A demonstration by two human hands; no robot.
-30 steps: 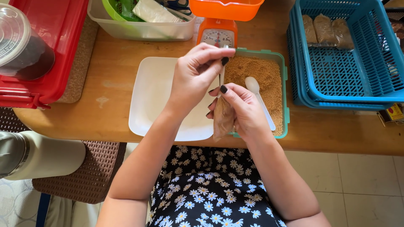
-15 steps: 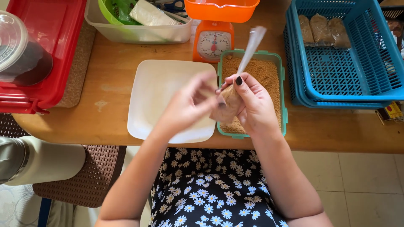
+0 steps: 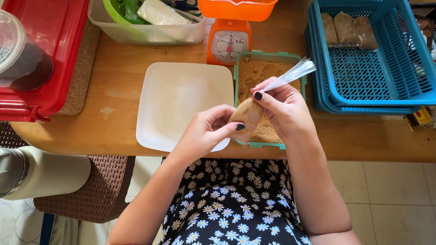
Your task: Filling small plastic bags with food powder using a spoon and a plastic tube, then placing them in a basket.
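Observation:
A small clear plastic bag of brown powder point(image 3: 245, 115) is held between both hands above the table's near edge. My left hand point(image 3: 206, 131) cups its filled lower end. My right hand point(image 3: 284, 109) pinches the neck, and the empty twisted top point(image 3: 293, 73) sticks up to the right. Under the hands lies a green-rimmed tub of the same brown powder point(image 3: 259, 72). A white square tray point(image 3: 177, 100) sits to its left.
An orange kitchen scale point(image 3: 229, 41) stands behind the tub. A blue basket point(image 3: 399, 81) at the right holds three filled bags point(image 3: 347, 29). A red bin point(image 3: 59, 50) with a lidded cup and a clear tub of items are at the back left.
My left hand dropped from the bag's top to its filled bottom. The bag was turned from hanging down to lying slanted, its twisted top now pointing up right. The white spoon is hidden now.

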